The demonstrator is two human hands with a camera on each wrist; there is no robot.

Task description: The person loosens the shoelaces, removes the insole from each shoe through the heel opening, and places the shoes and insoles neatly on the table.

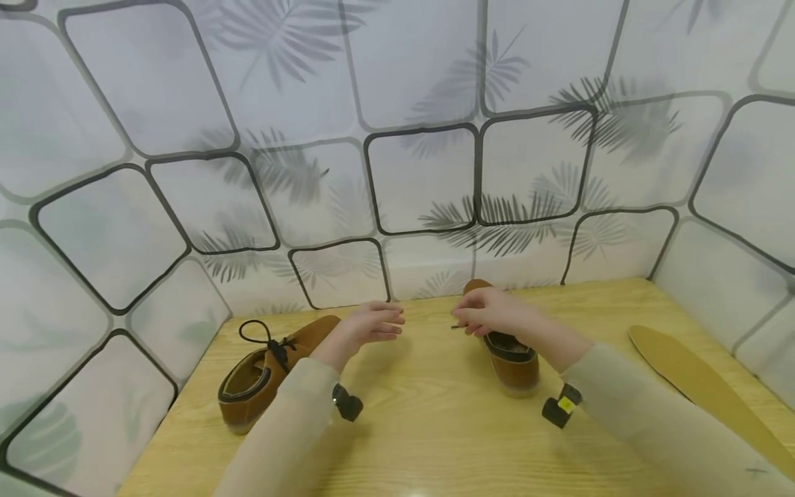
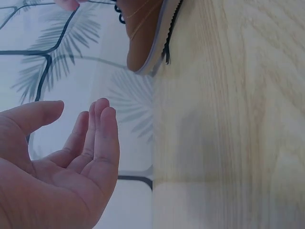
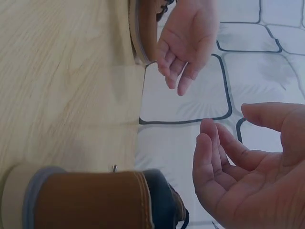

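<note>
Two brown shoes with dark laces stand on the wooden table. The left shoe (image 1: 245,393) has its lace tied, one black loop (image 1: 251,331) rising above it. My left hand (image 1: 366,328) is held in the air just past its toe, palm inward, fingers extended and holding nothing. Over the right shoe (image 1: 515,373) hovers my right hand (image 1: 491,310), hiding much of its lacing. In the right wrist view, the right hand (image 3: 257,167) has loosely bent fingers, with the thumb apart from them. A dark lace end (image 2: 167,55) hangs beside the sole in the left wrist view.
A flat tan insole (image 1: 702,379) lies along the table's right side. Behind the table (image 1: 422,428) hangs a pale cloth (image 1: 422,179) with dark rounded squares and leaf prints, which also closes off both sides. Each wrist carries a small black camera (image 1: 348,404).
</note>
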